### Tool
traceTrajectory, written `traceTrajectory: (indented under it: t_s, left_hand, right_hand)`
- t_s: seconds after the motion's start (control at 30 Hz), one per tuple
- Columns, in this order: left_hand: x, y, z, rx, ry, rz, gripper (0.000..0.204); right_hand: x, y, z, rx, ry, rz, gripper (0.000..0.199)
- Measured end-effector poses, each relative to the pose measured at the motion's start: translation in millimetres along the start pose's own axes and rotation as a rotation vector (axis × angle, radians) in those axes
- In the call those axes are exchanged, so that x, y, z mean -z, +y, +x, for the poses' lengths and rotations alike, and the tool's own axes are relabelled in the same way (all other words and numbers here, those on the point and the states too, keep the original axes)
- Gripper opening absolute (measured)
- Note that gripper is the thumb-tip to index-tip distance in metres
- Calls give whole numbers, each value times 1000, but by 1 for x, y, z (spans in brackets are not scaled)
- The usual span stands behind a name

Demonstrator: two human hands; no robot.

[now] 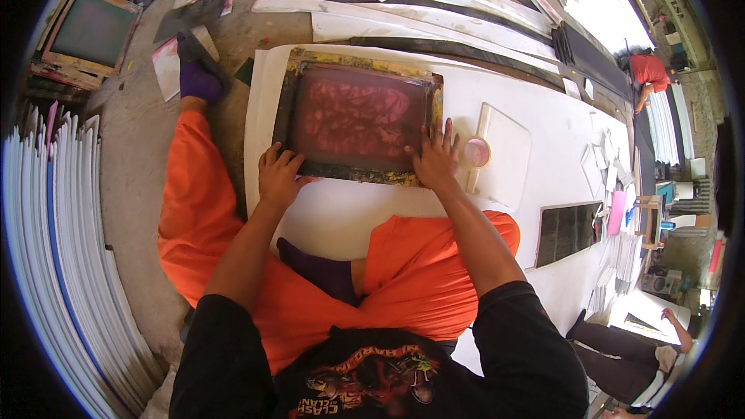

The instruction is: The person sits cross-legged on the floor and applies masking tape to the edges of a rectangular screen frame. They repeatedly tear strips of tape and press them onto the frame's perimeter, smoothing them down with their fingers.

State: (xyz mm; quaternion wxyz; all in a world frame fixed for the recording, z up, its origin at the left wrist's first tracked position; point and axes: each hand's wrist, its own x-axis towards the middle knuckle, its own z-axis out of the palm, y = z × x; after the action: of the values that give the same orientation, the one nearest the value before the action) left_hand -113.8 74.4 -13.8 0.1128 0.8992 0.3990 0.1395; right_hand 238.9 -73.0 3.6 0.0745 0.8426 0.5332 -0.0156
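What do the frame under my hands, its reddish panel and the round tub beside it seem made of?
Frame: perhaps wood, matte, with thick straight bars crusted in yellow and dark paint. Reddish panel: perhaps thin stretched mesh, faintly glossy; blotches seem to show through. Round tub: plastic or card, I can't tell; a smooth-looking tan rim circles pinkish contents.

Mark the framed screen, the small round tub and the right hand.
Framed screen [355, 115], head view: middle of its reddish mesh.
Small round tub [487, 154], head view: right side of its rim.
Right hand [438, 161], head view: back of the hand.
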Motion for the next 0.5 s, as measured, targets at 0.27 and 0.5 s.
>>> traceTrajectory:
  t_s: [0.27,0.5]
  left_hand:
    - [12,-4,10,-33,-112,-38,58]
    - [-1,-9,5,-40,-42,-70,53]
  right_hand:
    - [-12,-11,75,-152,106,-83,79]
    - [-9,-24,110,-190,61,-1,80]
